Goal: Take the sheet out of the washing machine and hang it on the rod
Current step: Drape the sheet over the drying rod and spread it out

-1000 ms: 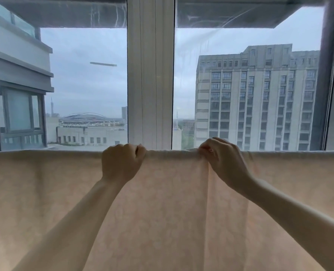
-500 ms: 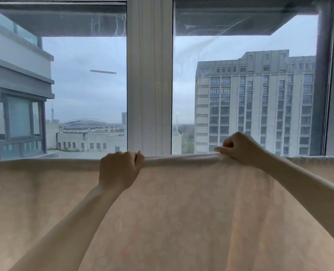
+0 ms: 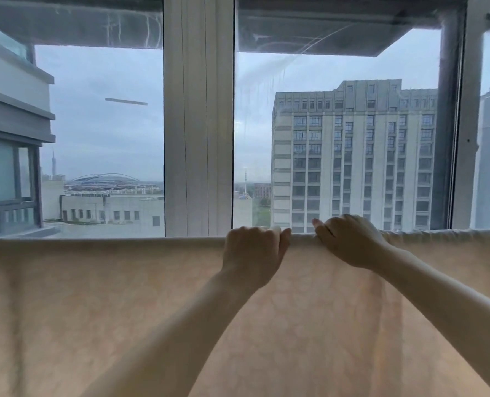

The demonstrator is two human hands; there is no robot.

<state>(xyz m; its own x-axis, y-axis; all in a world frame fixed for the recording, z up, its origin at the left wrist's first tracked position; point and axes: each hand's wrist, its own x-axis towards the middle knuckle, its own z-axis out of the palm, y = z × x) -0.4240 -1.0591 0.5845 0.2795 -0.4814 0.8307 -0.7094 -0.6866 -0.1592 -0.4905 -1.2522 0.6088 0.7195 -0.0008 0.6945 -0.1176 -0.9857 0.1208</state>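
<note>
Head view: peach sheet [image 3: 100,305] before white-framed window [image 3: 198,116], city buildings [image 3: 352,156] beyond.

I faced a wide window [image 3: 94,124] split by a white mullion [image 3: 198,116]. Right of the mullion rose a tall grey building [image 3: 352,156]; left of it sat a domed stadium [image 3: 106,179] under dull, overcast daylight.

Rod and its load
Your pale peach cloth sheet [image 3: 123,310] hangs draped over the horizontal rod, which it hides along the whole top fold.
</note>
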